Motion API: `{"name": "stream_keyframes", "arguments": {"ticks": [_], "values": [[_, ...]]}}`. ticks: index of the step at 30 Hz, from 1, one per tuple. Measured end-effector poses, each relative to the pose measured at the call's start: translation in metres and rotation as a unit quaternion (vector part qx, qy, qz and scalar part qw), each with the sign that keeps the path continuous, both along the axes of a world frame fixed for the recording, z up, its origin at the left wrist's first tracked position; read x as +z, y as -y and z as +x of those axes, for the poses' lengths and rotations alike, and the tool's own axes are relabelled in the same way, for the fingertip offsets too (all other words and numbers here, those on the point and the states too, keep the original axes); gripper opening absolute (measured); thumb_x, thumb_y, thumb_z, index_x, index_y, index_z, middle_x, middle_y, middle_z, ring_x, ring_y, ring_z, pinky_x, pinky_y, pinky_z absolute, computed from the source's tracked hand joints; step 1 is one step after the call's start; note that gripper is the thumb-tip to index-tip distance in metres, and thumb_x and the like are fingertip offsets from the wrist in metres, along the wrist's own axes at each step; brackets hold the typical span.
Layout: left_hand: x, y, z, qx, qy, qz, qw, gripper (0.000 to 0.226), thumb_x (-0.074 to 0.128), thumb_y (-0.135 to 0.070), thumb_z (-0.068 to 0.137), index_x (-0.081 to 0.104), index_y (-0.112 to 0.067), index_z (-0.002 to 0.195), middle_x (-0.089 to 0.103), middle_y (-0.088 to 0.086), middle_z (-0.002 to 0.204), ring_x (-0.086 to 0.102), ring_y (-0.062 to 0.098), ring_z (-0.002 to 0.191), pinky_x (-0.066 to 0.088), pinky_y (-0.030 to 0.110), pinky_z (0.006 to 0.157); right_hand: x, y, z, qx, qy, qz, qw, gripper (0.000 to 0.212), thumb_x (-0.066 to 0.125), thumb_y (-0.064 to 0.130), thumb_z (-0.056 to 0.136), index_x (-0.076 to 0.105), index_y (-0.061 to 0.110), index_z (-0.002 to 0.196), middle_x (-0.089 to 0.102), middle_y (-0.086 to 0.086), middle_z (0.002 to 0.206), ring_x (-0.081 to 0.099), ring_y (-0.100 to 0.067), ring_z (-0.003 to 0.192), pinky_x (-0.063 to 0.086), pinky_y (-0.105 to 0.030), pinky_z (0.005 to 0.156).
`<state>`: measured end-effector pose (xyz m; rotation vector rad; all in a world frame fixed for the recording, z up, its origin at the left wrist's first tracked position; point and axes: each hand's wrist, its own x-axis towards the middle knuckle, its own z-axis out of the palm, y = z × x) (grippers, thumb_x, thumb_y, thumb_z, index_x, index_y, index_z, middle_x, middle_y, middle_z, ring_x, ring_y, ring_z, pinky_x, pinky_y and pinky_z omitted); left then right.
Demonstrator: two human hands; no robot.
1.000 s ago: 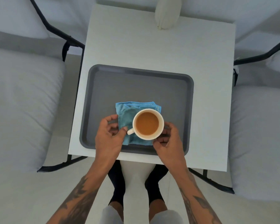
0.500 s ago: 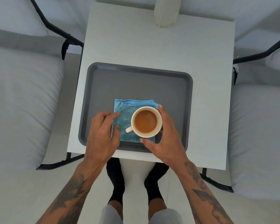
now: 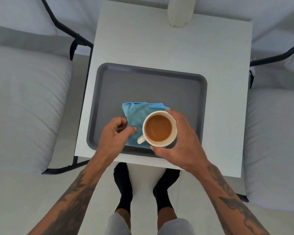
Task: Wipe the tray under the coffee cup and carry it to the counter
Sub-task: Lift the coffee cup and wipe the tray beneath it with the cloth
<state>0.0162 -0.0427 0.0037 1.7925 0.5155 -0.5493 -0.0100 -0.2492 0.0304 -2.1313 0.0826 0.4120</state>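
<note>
White ceramic coffee cup (image 3: 159, 128) sat on folded blue cloth (image 3: 134, 119), near edge of dark grey rectangular tray (image 3: 151, 82). Right hand (image 3: 180, 141) wrapped the cup; left hand (image 3: 114, 134) pinched the cloth's left edge.

tattooed forearms (image 3: 70, 197), black socks (image 3: 124, 184)

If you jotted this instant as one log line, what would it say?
right hand: wrapped around coffee cup | left hand: pinching blue cloth | cloth: on grey tray, under cup | tray: on white table
</note>
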Motion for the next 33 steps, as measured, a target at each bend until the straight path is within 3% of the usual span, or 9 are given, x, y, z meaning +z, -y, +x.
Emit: {"name": "stream_keyframes", "arguments": {"ticks": [3,6,11,16,21,26,28,30,33], "values": [[0.036,0.003,0.001,0.085,0.002,-0.279,0.956,0.031,0.052,-0.011,0.078,0.063,-0.009,0.107,0.069,0.011,0.100,0.067,0.023,0.087,0.056,0.036,0.075,0.032,0.003,0.002,0.052,0.001,-0.004,0.999,0.096,0.089,0.041,0.062,0.035,0.035,0.141,0.042,0.027,0.138,0.042,0.012,0.124,0.032,0.001,0.095],[0.064,0.009,0.006,0.093,0.024,-0.391,0.915,0.047,0.045,-0.009,0.078,0.056,0.002,0.122,0.065,0.015,0.105,0.064,0.025,0.091,0.055,0.031,0.075,0.062,0.000,0.005,0.106,0.021,-0.011,0.994,0.096,0.088,0.044,0.062,0.036,0.033,0.143,0.042,0.027,0.138,0.042,0.012,0.125,0.031,0.000,0.096],[0.088,0.010,0.028,0.110,-0.007,-0.452,0.885,0.050,0.044,-0.013,0.074,0.063,0.005,0.116,0.065,0.022,0.111,0.061,0.034,0.103,0.046,0.044,0.098,0.096,-0.002,0.009,0.112,0.088,-0.012,0.990,0.095,0.086,0.047,0.061,0.042,0.025,0.142,0.048,0.019,0.137,0.045,0.004,0.128,0.032,-0.005,0.101],[0.103,0.020,0.039,0.116,-0.024,-0.441,0.889,0.042,0.037,-0.011,0.077,0.078,-0.003,0.070,0.074,0.009,0.072,0.071,0.018,0.066,0.057,0.024,0.063,0.110,-0.003,0.010,0.114,0.129,-0.020,0.985,0.094,0.085,0.053,0.058,0.045,0.025,0.139,0.049,0.019,0.134,0.044,-0.006,0.128,0.033,-0.009,0.100],[0.106,0.037,0.034,0.117,0.005,-0.375,0.919,0.076,0.023,-0.003,0.100,0.071,-0.009,0.041,0.066,-0.002,0.046,0.064,0.007,0.043,0.051,0.016,0.044,0.114,-0.007,0.012,0.112,0.142,-0.019,0.983,0.092,0.082,0.058,0.061,0.044,0.027,0.139,0.049,0.018,0.131,0.043,-0.014,0.128,0.042,-0.022,0.097],[0.072,0.019,0.027,0.133,-0.030,-0.328,0.935,0.017,0.059,-0.025,0.087,0.068,-0.012,0.092,0.071,0.005,0.083,0.067,0.017,0.076,0.053,0.033,0.078,0.108,-0.009,0.007,0.097,0.154,-0.008,0.983,0.092,0.085,0.054,0.063,0.046,0.019,0.139,0.051,0.011,0.136,0.046,-0.018,0.129,0.045,-0.037,0.101],[0.065,0.017,0.023,0.101,-0.085,-0.347,0.928,0.063,0.087,-0.045,0.048,0.067,-0.011,0.097,0.066,0.015,0.099,0.063,0.027,0.090,0.049,0.043,0.090,0.106,-0.011,0.005,0.088,0.154,-0.014,0.984,0.094,0.086,0.052,0.062,0.046,0.016,0.139,0.051,0.010,0.138,0.047,-0.017,0.130,0.044,-0.039,0.102],[0.069,0.024,0.014,0.082,-0.155,-0.432,0.884,0.071,0.094,-0.043,0.024,0.076,-0.010,0.084,0.070,0.015,0.089,0.068,0.025,0.080,0.057,0.038,0.080,0.106,-0.010,0.006,0.079,0.155,-0.030,0.984,0.096,0.087,0.049,0.060,0.045,0.017,0.141,0.050,0.010,0.140,0.045,-0.010,0.131,0.041,-0.032,0.105],[0.068,0.029,-0.001,0.107,-0.196,-0.483,0.846,0.035,0.081,-0.033,0.052,0.076,-0.008,0.076,0.070,0.011,0.076,0.070,0.022,0.068,0.059,0.030,0.065,0.104,-0.002,0.014,0.054,0.162,-0.052,0.984,0.097,0.088,0.047,0.060,0.043,0.019,0.142,0.046,0.016,0.137,0.044,-0.001,0.127,0.033,-0.014,0.104]]}}
